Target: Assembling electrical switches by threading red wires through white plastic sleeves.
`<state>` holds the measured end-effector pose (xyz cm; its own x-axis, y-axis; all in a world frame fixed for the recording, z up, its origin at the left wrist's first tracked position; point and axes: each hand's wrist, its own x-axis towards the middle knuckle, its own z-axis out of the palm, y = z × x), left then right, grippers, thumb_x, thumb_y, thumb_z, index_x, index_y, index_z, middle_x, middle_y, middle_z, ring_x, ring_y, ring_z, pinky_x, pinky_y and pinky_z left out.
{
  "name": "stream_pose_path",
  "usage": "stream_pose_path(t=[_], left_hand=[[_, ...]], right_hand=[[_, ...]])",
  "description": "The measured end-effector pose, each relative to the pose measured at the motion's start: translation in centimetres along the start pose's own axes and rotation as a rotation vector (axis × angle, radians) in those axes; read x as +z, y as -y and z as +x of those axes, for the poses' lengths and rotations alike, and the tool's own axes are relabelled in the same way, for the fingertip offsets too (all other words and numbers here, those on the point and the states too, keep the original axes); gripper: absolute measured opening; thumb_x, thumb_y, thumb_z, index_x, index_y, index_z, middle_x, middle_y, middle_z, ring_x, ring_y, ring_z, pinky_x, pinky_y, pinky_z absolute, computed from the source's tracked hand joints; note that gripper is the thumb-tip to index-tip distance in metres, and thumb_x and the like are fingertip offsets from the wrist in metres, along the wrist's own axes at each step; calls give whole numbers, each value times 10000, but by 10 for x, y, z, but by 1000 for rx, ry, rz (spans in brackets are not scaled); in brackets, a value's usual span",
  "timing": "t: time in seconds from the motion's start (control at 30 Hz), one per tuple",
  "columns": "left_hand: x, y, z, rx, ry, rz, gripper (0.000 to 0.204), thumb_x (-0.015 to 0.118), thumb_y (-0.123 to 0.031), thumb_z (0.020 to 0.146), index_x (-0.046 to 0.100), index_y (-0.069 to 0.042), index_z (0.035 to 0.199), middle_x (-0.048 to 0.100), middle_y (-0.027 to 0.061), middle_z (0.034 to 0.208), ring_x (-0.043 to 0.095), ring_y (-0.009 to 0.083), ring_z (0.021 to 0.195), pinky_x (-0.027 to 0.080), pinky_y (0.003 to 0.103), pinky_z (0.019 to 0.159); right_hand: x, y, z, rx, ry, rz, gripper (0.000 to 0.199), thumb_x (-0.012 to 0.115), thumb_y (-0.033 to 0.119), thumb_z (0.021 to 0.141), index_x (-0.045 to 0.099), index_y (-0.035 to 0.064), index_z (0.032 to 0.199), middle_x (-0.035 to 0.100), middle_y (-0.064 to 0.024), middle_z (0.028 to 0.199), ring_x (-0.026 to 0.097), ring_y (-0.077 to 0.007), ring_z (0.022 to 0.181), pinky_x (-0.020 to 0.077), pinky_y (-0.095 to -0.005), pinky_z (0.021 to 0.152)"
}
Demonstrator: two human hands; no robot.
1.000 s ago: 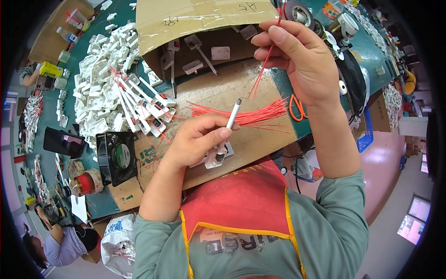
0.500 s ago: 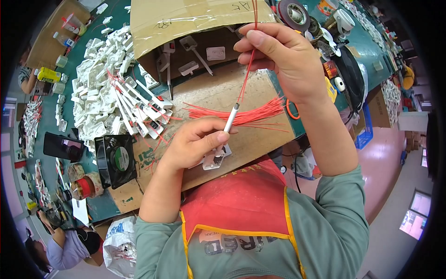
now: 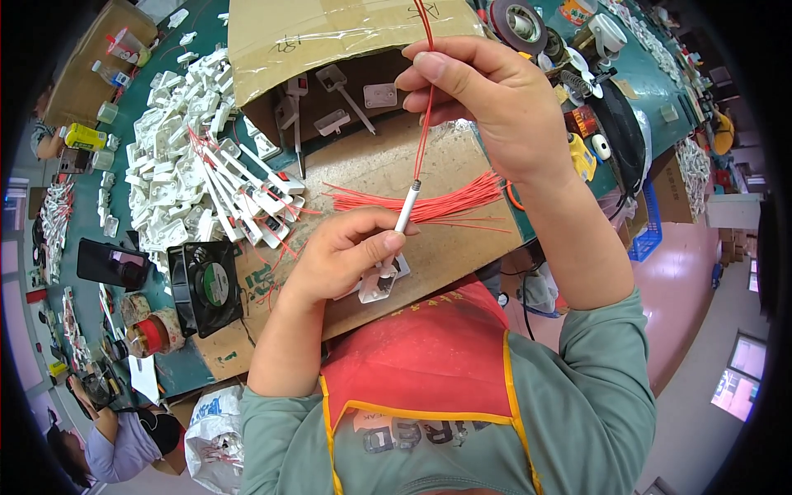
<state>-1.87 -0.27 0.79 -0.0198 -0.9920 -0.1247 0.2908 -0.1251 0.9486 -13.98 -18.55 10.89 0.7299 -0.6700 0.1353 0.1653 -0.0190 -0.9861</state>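
Note:
My left hand (image 3: 342, 252) grips a white plastic part with a thin white tube (image 3: 406, 210) that points up out of my fingers. My right hand (image 3: 487, 103) is raised above it and pinches a red wire (image 3: 423, 132), whose lower end meets the top of the tube. A bundle of loose red wires (image 3: 421, 202) lies on the cardboard sheet (image 3: 375, 165) just behind my hands. To the left sits a row of white parts with red wires fitted (image 3: 247, 186).
A heap of white plastic parts (image 3: 169, 165) covers the green table at left. A black fan (image 3: 206, 285) lies near the front edge. An open cardboard box (image 3: 313, 41) stands at the back. Tape rolls, tools and a black fan fill the right. Another person (image 3: 115, 437) sits lower left.
My right hand has lowered and drawn closer, bringing the red wire down so its end now meets the tube. My left hand has stayed in about the same place.

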Motion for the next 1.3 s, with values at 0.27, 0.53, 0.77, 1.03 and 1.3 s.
stream_pose_path(t=[0.27,0.53,0.77,1.03,1.3], left_hand=[[-1,0,0,19,-9,-4,215,585,-154,947,639,5,1080,557,-4,687,502,46,549,387,203,472],[0,2,1,13,-32,-32,216,592,-158,943,643,4,1077,577,-12,733,522,46,646,414,202,554],[1,0,1,25,-26,-5,220,601,-164,938,644,1,1077,586,-9,753,527,48,659,420,204,569],[1,-1,0,-7,-41,-16,224,597,-181,942,648,-10,1077,589,-14,764,526,47,669,411,197,576],[-3,1,2,47,-97,-48,235,605,-194,935,649,-10,1073,603,-8,792,550,61,715,435,209,614]], right_hand=[[0,3,-1,-32,-22,-58,217,632,156,915,654,-13,1049,692,-78,886,666,-122,778,545,-234,694],[2,5,-3,-39,-24,-35,217,634,155,914,652,-13,1050,690,-77,880,666,-123,777,540,-228,687],[2,3,-2,-51,-12,-30,213,635,143,911,652,-20,1048,689,-82,877,667,-128,776,540,-231,687],[7,-2,-6,-30,21,-7,218,630,146,913,651,-28,1042,688,-87,888,668,-139,782,545,-242,693],[18,-33,-24,316,77,222,253,621,193,922,635,-17,1064,679,-94,950,643,-154,925,521,-298,824]])
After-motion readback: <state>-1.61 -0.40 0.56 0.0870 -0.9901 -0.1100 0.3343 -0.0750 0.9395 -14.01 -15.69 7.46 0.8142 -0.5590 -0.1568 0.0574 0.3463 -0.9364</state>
